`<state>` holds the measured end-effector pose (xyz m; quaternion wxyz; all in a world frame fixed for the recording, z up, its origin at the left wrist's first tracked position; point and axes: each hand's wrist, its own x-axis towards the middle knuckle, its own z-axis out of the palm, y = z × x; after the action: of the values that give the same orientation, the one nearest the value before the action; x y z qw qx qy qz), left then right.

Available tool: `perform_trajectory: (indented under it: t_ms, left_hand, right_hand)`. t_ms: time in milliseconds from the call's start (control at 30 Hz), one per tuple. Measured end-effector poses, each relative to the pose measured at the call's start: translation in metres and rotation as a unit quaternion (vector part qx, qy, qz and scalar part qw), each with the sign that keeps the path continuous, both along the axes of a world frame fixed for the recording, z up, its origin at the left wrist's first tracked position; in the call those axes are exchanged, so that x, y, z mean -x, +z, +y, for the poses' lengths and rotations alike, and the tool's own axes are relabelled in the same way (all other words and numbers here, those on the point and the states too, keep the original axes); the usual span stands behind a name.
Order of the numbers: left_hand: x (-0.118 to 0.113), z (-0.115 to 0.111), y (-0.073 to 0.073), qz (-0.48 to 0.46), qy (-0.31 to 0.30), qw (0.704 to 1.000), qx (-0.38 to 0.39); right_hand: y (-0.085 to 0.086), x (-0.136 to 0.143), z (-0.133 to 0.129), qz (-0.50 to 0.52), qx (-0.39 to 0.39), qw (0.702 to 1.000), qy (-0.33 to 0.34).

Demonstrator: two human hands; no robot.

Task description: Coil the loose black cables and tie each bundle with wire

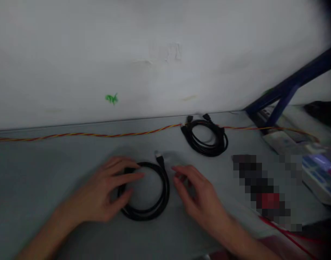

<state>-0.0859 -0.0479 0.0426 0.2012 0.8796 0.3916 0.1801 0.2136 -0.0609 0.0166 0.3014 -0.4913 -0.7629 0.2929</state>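
Note:
A black cable (165,184) lies coiled in a loose ring on the grey table, and one end with a metal-tipped plug points up at the ring's upper right. My left hand (108,191) is over the left side of this coil, fingers spread; whether they touch the cable I cannot tell. To the right of the coil and apart from it is my right hand (197,191). Its thumb and forefinger stand slightly apart with nothing visible between them, while the other fingers curl in partly hidden.
A second coiled black cable (208,150) lies farther back near the wall. A twisted red and yellow wire (81,134) runs along the table's rear. At right are a blue metal frame (292,85), a pixelated dark object (260,180), a blue-and-white box (321,177) and red cords (284,233).

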Motion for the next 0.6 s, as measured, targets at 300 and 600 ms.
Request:
perform_trajectory:
  t_ms: [300,600]
  left_hand:
    - [-0.053,-0.034,-0.039,0.122,0.057,0.987,-0.086]
    - [-0.069,-0.032,-0.042,0.096,0.121,0.986,-0.066]
  right_hand:
    - [-0.010,0.013,0.038,-0.022,0.122,0.992,0.019]
    - [-0.004,0.019,0.040,-0.001,0.167,0.986,0.012]
